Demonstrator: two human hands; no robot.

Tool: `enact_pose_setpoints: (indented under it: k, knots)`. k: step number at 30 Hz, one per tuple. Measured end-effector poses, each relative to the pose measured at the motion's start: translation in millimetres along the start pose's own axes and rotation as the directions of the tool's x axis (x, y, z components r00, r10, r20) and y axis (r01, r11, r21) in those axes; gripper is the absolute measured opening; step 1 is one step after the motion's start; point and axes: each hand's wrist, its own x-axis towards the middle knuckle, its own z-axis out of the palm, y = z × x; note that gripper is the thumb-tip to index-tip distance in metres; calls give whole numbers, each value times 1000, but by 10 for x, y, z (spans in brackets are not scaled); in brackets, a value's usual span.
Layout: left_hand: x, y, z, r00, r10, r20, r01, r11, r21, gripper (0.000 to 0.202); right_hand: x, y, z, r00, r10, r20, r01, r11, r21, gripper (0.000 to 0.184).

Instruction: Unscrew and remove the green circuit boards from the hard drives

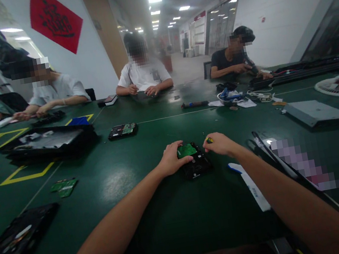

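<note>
A black hard drive [196,162] with a green circuit board [186,149] on top lies on the dark green table [157,208] in front of me. My left hand [172,158] grips its left edge, fingers curled over the board. My right hand [219,143] is closed around a small screwdriver with a yellow and black handle [209,140], held at the drive's upper right corner. Its tip is hidden by my fingers.
A white and blue strip [251,184] lies right of the drive. Loose green boards [65,187], another drive [122,130], black trays [47,141] and a grey cover [316,111] sit around. Three other people work at the far side.
</note>
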Motion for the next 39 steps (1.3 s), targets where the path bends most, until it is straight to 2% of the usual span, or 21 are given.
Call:
enact_pose_setpoints:
  k: [4,9,12,18,24,28,39]
  knots:
    - [21,-25,-13,998,56,39,-55,998,-15,80,139,-55,78,991,-47,-123,40,998,-58,15]
    - [20,-13,-19,994,89,59,-89,996,-6,76,227,-85,253,973,-132,-187,109,986,-128,15]
    - [15,-5,-38,994,89,59,-89,996,0,73,215,-47,308,964,-179,-197,150,977,-154,12]
    - [5,-7,-96,987,158,30,-158,987,-23,50,160,19,377,915,-343,-213,307,933,-185,13]
    - [29,-12,-82,983,177,53,-177,984,-12,42,156,-22,441,873,-451,-186,421,890,-177,11]
    - [42,-27,-84,983,177,47,-176,984,-25,42,170,-27,434,865,-471,-172,445,879,-169,11]
    - [34,-80,-69,980,196,39,-194,980,-39,44,151,-40,439,881,-445,-157,423,893,-156,15]
